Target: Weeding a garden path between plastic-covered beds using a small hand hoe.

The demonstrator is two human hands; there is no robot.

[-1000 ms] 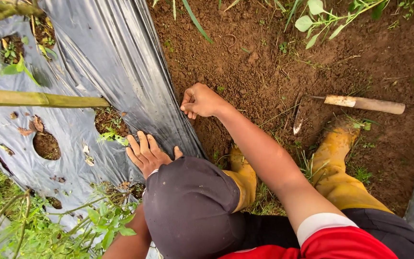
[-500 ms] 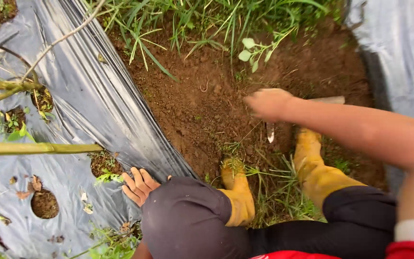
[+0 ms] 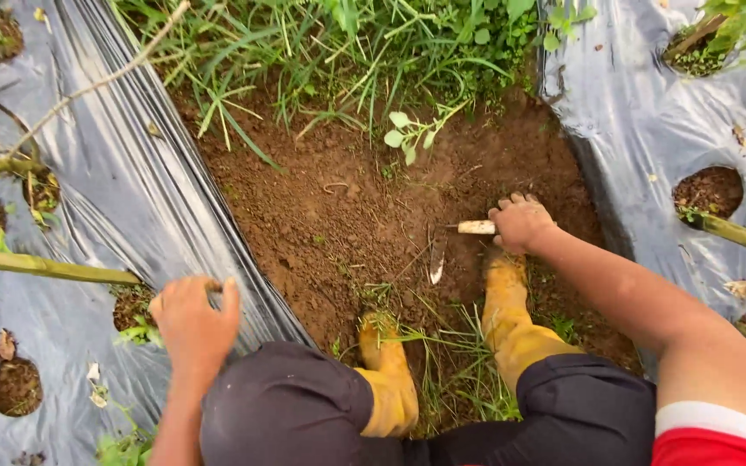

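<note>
No packages, labels, signs or screens are showing anywhere in this view of the garden bed.
</note>
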